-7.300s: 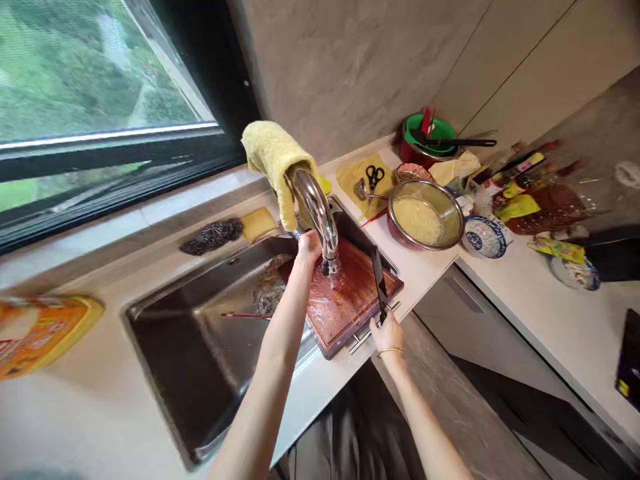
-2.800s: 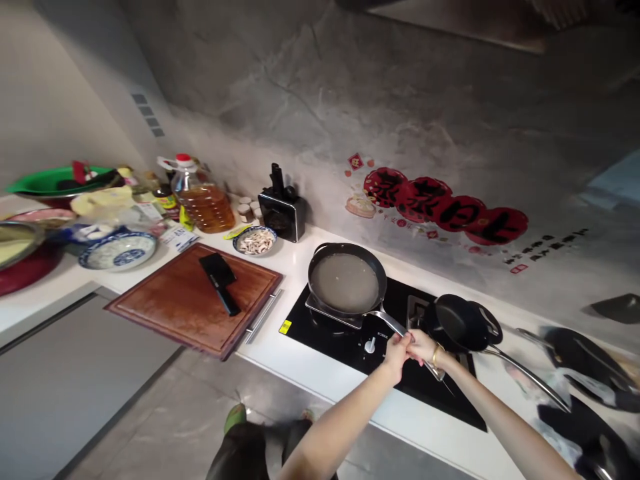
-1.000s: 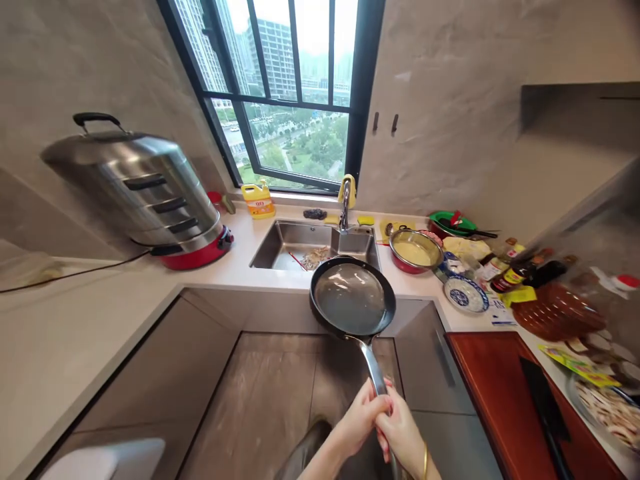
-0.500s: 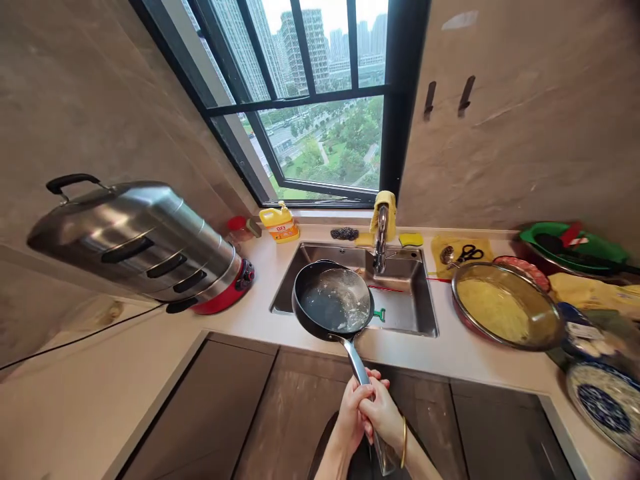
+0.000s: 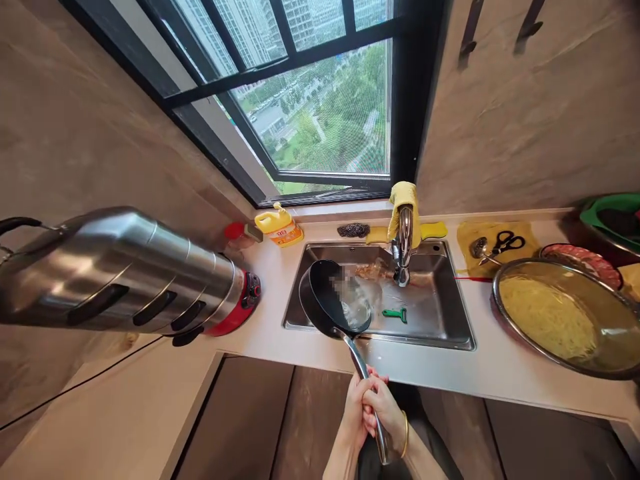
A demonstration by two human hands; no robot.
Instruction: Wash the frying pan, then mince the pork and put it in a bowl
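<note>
A dark frying pan (image 5: 320, 303) is tilted to the right over the left part of the steel sink (image 5: 440, 300), and cloudy water runs over its rim into the basin. Both hands are wrapped round its long metal handle, fingers overlapping. My left hand (image 5: 356, 403) is on the left side of the handle; my right hand (image 5: 387, 407), with a gold bangle at the wrist, is on the right side. A green peeler (image 5: 396, 314) lies on the sink floor. Brownish scraps (image 5: 371, 270) lie near the back of the basin, below the faucet (image 5: 404, 247).
A tall steel steamer (image 5: 165, 273) on a red base stands left. Behind the sink are a yellow detergent jug (image 5: 280, 225), a scouring pad (image 5: 353, 230) and a yellow sponge (image 5: 434, 230). At right, a steel bowl (image 5: 550, 320) holds pale shreds, near scissors (image 5: 507, 241) and a ladle (image 5: 480, 249).
The pan has gone from nearly level to tipped rightward, and its water is spilling into the sink. Both hands keep their hold. My view has shifted closer and lower.
</note>
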